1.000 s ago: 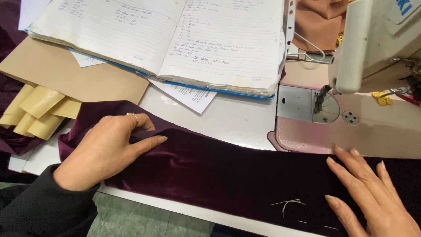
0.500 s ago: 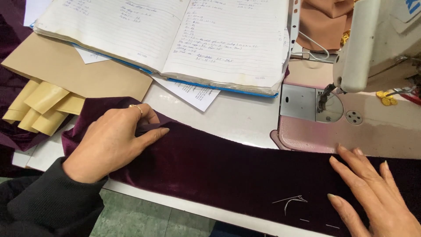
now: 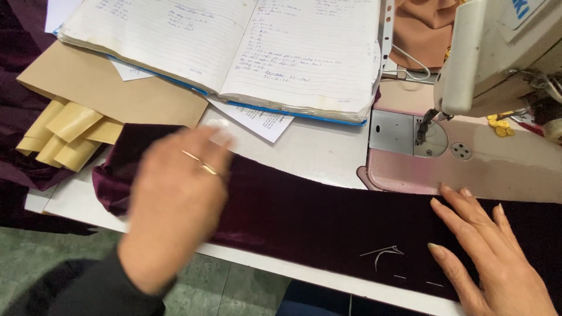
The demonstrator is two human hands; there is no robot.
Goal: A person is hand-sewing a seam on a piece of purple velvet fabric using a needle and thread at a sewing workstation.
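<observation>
Fabric (image 3: 316, 222), a dark purple strip, lay across the table (image 3: 316, 152) beside the sewing machine (image 3: 468, 158). Left hand (image 3: 175, 205), earlier pressed flat, had lifted, blurred, fingers loosely spread, holding nothing. Right hand (image 3: 489, 251) stayed flat, open, on the cloth near chalk marks (image 3: 383, 254).

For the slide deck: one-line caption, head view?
Both hands, left hand and right hand, on dark velvet strip beside sewing machine.
</observation>
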